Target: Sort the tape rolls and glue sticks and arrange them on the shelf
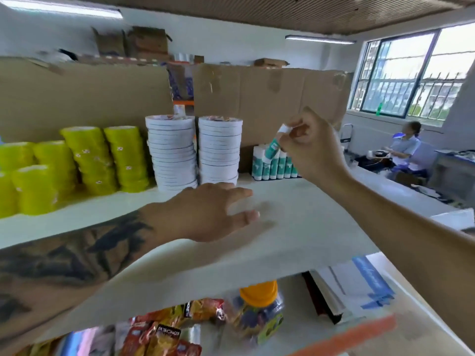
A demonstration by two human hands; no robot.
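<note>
One glue stick point(273, 147) pinched in right hand point(312, 147) fingers point(291, 136), tilted; left hand point(205, 214) fingers spread, empty

- Tape rolls point(77, 163): bright yellow-green.
- Tape stacks point(195, 150): white, thin dark lines.
- Glue sticks point(272, 167): teal, white caps.
- Shelf point(295, 227): off-white.
- Jar lid point(258, 291): orange.

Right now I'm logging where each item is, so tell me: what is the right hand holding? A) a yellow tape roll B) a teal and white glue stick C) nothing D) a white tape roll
B: the right hand pinches a teal and white glue stick in its fingers, raised above the standing glue sticks on the shelf.
</note>
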